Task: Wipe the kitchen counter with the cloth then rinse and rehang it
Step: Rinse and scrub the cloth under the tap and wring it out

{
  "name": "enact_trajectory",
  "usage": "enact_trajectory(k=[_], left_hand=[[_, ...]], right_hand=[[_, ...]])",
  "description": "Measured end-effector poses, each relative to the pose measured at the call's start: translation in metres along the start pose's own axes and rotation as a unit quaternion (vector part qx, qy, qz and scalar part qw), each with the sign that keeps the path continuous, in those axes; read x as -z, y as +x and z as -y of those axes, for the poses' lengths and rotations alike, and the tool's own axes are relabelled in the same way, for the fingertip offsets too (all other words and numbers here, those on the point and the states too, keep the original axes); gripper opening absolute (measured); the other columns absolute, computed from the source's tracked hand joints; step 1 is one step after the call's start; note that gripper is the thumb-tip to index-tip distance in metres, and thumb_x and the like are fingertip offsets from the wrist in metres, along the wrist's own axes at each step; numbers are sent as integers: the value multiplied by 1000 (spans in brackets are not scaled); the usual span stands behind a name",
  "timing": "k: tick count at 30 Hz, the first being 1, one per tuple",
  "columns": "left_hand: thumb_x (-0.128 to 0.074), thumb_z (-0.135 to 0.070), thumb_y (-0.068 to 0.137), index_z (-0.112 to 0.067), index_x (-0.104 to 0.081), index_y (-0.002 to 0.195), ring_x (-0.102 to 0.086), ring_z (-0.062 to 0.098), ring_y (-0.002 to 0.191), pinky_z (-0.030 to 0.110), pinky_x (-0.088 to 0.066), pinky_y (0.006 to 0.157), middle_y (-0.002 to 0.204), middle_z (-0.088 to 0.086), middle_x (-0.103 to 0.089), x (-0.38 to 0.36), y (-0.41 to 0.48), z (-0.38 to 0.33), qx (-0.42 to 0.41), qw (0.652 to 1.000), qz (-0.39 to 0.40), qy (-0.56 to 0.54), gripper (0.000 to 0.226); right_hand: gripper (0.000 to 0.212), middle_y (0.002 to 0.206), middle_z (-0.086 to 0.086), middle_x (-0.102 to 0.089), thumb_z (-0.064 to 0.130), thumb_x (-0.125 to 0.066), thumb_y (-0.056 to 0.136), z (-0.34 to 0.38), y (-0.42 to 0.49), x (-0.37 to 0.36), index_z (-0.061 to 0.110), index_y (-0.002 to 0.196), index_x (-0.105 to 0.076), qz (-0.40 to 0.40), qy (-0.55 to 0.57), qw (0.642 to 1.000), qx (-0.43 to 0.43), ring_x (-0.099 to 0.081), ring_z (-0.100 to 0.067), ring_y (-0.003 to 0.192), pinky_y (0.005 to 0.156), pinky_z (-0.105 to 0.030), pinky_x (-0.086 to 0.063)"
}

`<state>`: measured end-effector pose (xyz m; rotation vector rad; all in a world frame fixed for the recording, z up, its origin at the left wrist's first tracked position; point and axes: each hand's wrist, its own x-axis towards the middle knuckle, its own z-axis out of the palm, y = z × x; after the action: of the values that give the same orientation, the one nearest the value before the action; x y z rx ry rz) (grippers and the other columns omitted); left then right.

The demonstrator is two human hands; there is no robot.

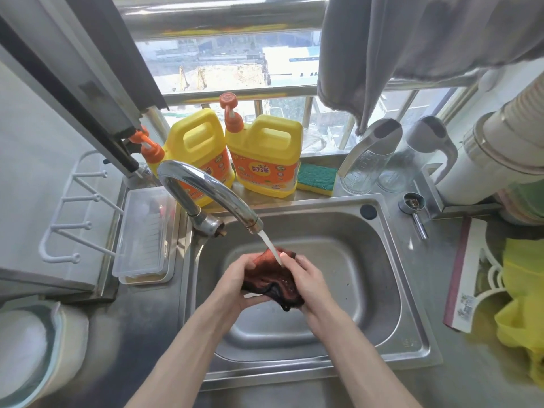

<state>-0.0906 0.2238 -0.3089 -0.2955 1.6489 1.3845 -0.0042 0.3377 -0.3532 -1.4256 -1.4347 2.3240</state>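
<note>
Both hands, left hand (235, 279) and right hand (306, 279), grip the cloth (269, 278) under the tap (206, 189) stream above the sink (382, 260).

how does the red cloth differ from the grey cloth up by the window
The red cloth is bunched in the left hand and right hand; the grey cloth hangs loose up high, untouched. The tap pours water onto the red cloth; none reaches the grey cloth. Both are soft fabric.
</note>
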Motion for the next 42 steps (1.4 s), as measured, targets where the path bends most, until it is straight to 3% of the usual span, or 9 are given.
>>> enact_trajectory(k=[4,7,11,20,28,31,35,38,42], left_hand=[[-48,-45,97,-18,-74,87,-68,18,67,38,-61,66,74,3,-73,-18,5,1,69,990,30,-115,39],[-49,-29,99,-14,-61,71,-64,17,49,23,-53,48,57,3,-63,-26,9,-3,110,967,46,-225,34],[-51,-21,97,-7,-74,70,-72,22,60,28,-59,56,70,7,-72,-26,5,-3,149,946,95,-270,38],[-46,-45,101,-25,-53,81,-54,15,69,30,-46,61,75,-3,-53,-48,12,3,108,964,83,-229,29],[-65,-54,84,-20,-64,78,-61,17,61,27,-43,61,69,1,-63,-58,27,25,74,991,-43,-105,35],[-36,-56,103,-17,-66,84,-62,20,65,26,-42,56,73,4,-67,-63,27,29,30,991,-108,74,52],[-9,-78,90,-11,-76,97,-71,38,90,34,-46,66,90,23,-74,-55,25,34,-27,967,-80,241,94],[-26,-69,97,-14,-70,116,-68,33,105,42,-54,89,111,14,-73,-49,25,25,-71,969,-78,221,73],[-58,-59,91,-11,-67,102,-67,19,94,34,-51,79,106,6,-71,-39,25,9,-88,981,-91,150,50]], right_hand=[[30,88,10,-62,54,-60,95,-5,-14,-23,27,83,-57,-110,-341,900,249,-60,-14,88,77,-33,-50],[25,93,7,-60,48,-56,100,-10,-21,-27,25,95,-64,-60,-402,809,424,-57,-15,91,81,-34,-50],[33,103,1,-67,46,-56,103,-11,1,-8,17,102,-70,-30,-470,688,552,-59,-23,101,91,-37,-46],[54,79,-2,-60,40,-20,110,1,0,-31,14,87,-61,-67,-397,803,439,-51,-26,78,75,-43,-43],[65,46,6,-51,36,-37,110,21,10,-36,16,48,-42,-121,-198,963,138,-53,-19,56,63,-35,-42],[62,39,8,-49,20,-49,101,17,21,-34,17,38,-48,-134,-58,989,8,-48,-19,50,62,-33,-40],[34,53,-5,-57,24,-54,93,19,22,-21,14,60,-53,-112,50,983,-139,-52,-23,51,57,-30,-43],[39,77,-16,-77,44,-66,95,17,25,-12,5,93,-70,-88,132,975,-153,-74,-31,68,67,-38,-59],[71,114,-22,-78,57,-83,77,13,22,-5,4,123,-72,1,166,975,-146,-77,-38,102,89,-53,-63]])
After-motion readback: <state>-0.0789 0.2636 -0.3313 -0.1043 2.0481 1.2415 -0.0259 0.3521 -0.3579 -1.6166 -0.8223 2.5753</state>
